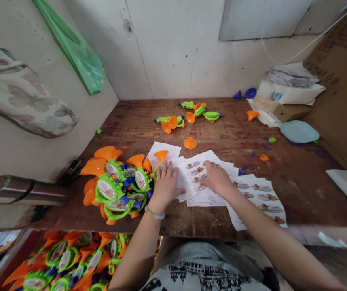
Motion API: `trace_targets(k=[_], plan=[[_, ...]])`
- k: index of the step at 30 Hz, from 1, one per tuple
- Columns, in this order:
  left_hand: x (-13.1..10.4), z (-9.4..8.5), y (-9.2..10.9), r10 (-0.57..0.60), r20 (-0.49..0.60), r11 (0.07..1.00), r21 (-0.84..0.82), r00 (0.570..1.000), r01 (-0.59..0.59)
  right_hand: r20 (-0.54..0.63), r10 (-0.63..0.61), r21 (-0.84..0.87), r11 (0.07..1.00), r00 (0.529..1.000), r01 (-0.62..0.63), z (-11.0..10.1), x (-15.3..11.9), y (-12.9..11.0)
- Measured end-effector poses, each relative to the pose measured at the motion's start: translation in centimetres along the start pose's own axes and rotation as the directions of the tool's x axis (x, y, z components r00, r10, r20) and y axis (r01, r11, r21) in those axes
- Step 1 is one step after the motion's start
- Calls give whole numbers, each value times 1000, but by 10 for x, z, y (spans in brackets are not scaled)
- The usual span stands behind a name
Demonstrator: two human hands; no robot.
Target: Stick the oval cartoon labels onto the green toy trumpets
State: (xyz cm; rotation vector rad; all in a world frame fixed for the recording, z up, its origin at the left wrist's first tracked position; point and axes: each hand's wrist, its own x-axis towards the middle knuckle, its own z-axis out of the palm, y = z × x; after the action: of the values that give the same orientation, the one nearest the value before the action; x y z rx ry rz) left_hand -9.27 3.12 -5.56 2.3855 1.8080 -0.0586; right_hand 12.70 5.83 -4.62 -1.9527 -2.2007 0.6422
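Pressing flat on the sticker sheet [196, 178], both hands work mid-table. Right hand [217, 180] sits at the sheet's 3 o'clock edge, fingers curled onto the printed labels, pinching nothing that shows. Left hand [165, 186] lies at 9 o'clock, fingers spread, released. Sheet's long axis runs 10 to 4. Toy trumpet pile [117, 186] lies just beside the left hand, at its 9 o'clock.

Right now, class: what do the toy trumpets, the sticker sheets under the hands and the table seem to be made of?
Toy trumpets: glossy moulded plastic, judging by the bright uniform colour. Sticker sheets: thin white paper, probably glossy-printed, lying flat and overlapped. Table: worn brown wood; plank seams and scuffs show.
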Motion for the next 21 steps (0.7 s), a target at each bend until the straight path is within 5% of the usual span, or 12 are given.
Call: trace_targets(k=[5,9,14,18,21], plan=[[4,7,7,40,-75,996,-80,996,-46,-33,-31,198,979,999,37,2,3,9],[14,-2,10,127,-203,932,-310,971,-187,-71,-136,385,910,988,153,-3,-8,14],[22,-22,25,11,-483,619,-684,876,-385,-133,-238,528,805,962,271,-18,-44,17],[17,-31,53,-60,-417,374,-852,907,-367,-267,-207,530,784,941,323,-29,-67,8],[8,-39,70,-50,-346,228,-917,937,-327,-427,-203,434,809,881,396,-35,-74,-1]])
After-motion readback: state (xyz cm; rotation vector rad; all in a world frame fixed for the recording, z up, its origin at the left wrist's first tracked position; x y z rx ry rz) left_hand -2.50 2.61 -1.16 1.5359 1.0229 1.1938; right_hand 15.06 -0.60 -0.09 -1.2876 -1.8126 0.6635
